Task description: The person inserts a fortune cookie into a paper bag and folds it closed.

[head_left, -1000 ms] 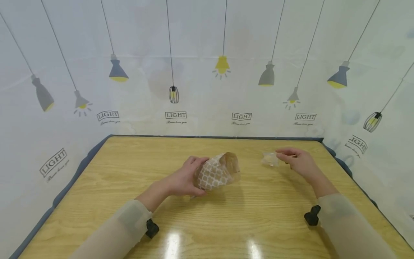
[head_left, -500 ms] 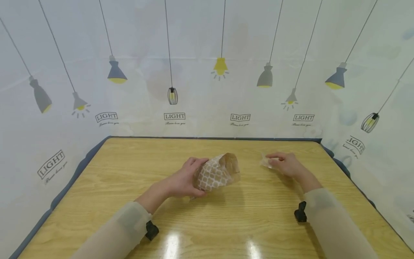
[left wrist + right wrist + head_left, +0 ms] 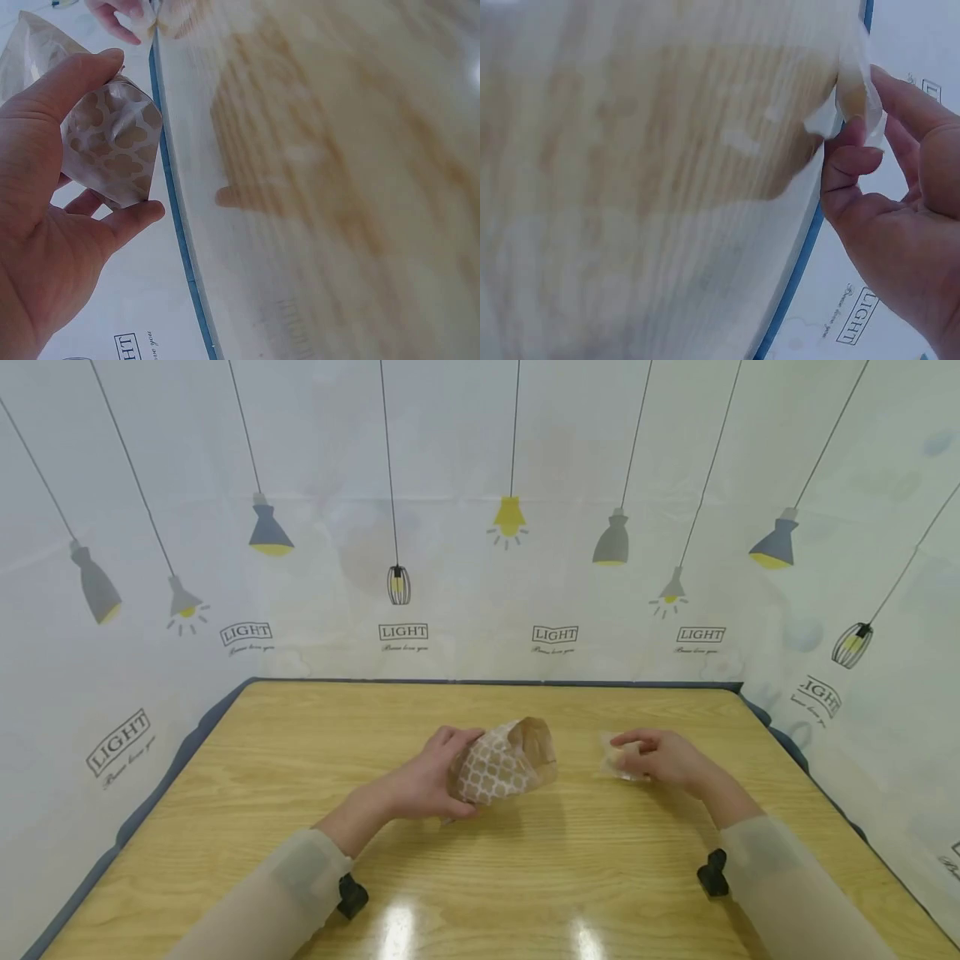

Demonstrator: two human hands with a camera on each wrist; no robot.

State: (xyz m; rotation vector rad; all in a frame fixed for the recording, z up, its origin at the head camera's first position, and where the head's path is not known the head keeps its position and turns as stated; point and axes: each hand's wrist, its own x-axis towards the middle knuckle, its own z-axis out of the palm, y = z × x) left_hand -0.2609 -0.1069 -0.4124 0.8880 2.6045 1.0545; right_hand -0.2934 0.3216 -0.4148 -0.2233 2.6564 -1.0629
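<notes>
My left hand [image 3: 429, 778] grips a brown paper bag [image 3: 491, 768] with a white lattice pattern, tilted so its mouth faces right. In the left wrist view the thumb lies along one side of the bag [image 3: 112, 146], with fingers curled on the other. To the right of the bag's mouth, my right hand [image 3: 670, 764] pinches a small clear plastic packet [image 3: 609, 765]. The right wrist view shows this packet [image 3: 853, 94] between thumb and fingers, with something pale yellowish inside, its kind unclear. Fingers partly cover it.
A glossy wooden table [image 3: 480, 877] lies beneath both hands, with a dark blue strip [image 3: 420, 680] along its far edge. Pale sheeting [image 3: 465, 560] printed with lamps stands behind and at both sides. Dark wrist mounts [image 3: 713, 873] hang below the sleeves.
The right hand has moved left and a little nearer the body, its fingers now covering more of the plastic packet. The left hand and the paper bag have stayed nearly still.
</notes>
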